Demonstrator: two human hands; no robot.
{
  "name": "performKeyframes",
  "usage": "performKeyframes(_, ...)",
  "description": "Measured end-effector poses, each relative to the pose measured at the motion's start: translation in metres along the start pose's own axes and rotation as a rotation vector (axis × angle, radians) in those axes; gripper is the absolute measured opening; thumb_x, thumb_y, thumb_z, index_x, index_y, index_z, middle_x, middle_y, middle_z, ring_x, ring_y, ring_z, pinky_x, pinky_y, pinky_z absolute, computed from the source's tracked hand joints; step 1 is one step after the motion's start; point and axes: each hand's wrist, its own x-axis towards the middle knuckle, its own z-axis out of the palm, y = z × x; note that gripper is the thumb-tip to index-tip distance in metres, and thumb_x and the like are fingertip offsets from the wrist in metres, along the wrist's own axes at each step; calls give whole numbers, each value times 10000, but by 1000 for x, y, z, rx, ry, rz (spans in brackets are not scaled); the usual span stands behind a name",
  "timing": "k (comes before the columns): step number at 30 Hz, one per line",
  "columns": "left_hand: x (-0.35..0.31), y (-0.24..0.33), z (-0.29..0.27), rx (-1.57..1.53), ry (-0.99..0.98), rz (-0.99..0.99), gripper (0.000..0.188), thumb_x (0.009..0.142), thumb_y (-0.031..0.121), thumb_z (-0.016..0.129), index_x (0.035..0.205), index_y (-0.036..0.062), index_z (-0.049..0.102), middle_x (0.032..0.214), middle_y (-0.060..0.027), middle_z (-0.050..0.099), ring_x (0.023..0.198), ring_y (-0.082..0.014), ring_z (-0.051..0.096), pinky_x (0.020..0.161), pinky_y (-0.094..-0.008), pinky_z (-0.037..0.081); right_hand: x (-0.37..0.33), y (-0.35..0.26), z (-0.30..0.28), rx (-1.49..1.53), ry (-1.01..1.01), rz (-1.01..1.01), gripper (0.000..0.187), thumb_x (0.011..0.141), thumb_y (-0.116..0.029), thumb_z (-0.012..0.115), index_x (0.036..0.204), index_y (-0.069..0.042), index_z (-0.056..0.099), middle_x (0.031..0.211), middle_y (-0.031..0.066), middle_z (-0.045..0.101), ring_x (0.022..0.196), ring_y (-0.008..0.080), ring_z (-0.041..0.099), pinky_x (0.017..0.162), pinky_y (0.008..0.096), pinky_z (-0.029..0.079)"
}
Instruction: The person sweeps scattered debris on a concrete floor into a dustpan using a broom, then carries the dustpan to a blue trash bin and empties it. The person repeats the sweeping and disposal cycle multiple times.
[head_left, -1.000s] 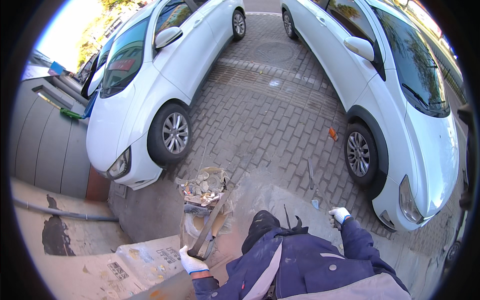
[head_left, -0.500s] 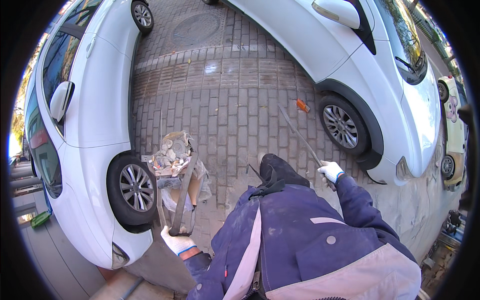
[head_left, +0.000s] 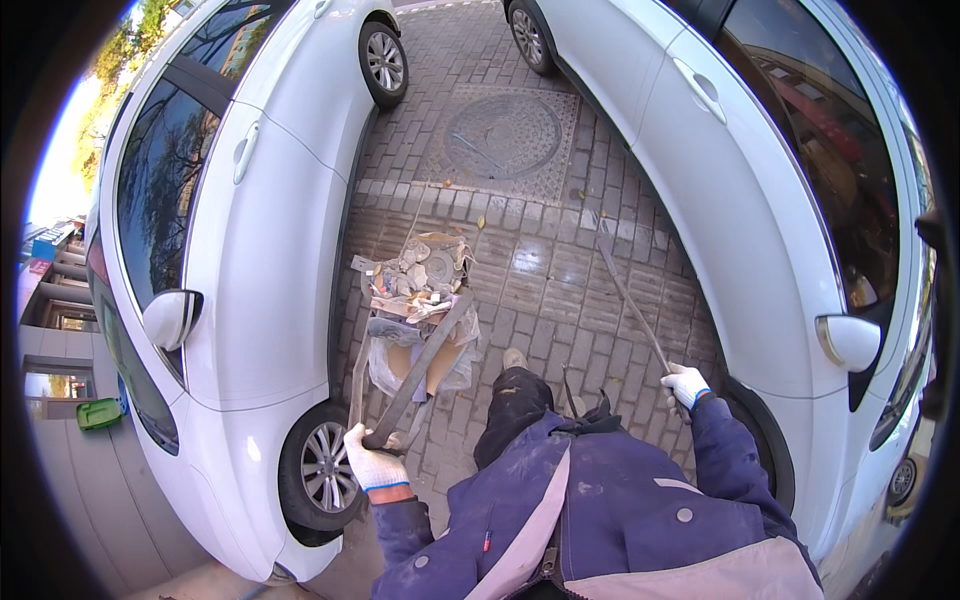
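Note:
My left hand (head_left: 373, 462), in a white knit glove, is closed round the near end of flat dark straps or bars (head_left: 425, 370); I cannot tell which. These run forward to a carrier heaped with debris (head_left: 425, 275): broken pale chunks, scraps and a round grey disc. Beneath the heap hangs a clear plastic bag (head_left: 458, 368) with brown cardboard showing in it. My right hand (head_left: 686, 386), gloved alike, grips the near end of a long thin metal rod (head_left: 636, 310). The rod slants forward and left, its flattened far tip close to the paving.
White cars stand on both sides, the left car (head_left: 262, 310) and the right car (head_left: 660, 130), with a side mirror (head_left: 848, 341) jutting out at right. Grey brick paving (head_left: 530, 345) runs between them to a round manhole cover (head_left: 503, 135). My shoe (head_left: 514, 358) is ahead.
I have moved forward between the cars, and the manhole cover appears nearer. The debris carrier and rod have come along in my hands. An orange object by the right wheel has left view.

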Motion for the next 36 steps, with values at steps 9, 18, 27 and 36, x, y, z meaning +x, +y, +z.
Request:
performKeyframes(9,305,64,375,40,-64,2,258,870,289,654,731,104,539,626,-53,531,491,-191,518,481,-315,409,147,-319,77,-41,56,-79,647,897,-68,631,1522,-111,470,696,22,583,455,107,522,415,294,443)
performKeyframes(18,526,143,733,74,-125,53,275,867,279,640,695,93,533,610,-47,515,479,-196,516,478,-320,420,341,-634,103,-57,50,43,593,875,-70,666,1450,-32,526,749,69,622,474,156,576,437,337,487)
performKeyframes(27,726,172,1118,68,-126,56,251,868,249,653,706,97,537,632,-34,500,508,-200,528,474,-344,457,585,-1104,90,-137,-82,-84,564,904,-89,632,1448,-15,502,683,48,588,458,141,560,406,349,457)
performKeyframes(36,957,199,1446,104,-184,38,276,863,257,635,684,73,533,614,-50,507,484,-202,504,488,-338,441,765,-1492,115,-153,-112,-183,716,903,-90,621,1570,-75,362,689,13,554,453,119,540,411,304,468)
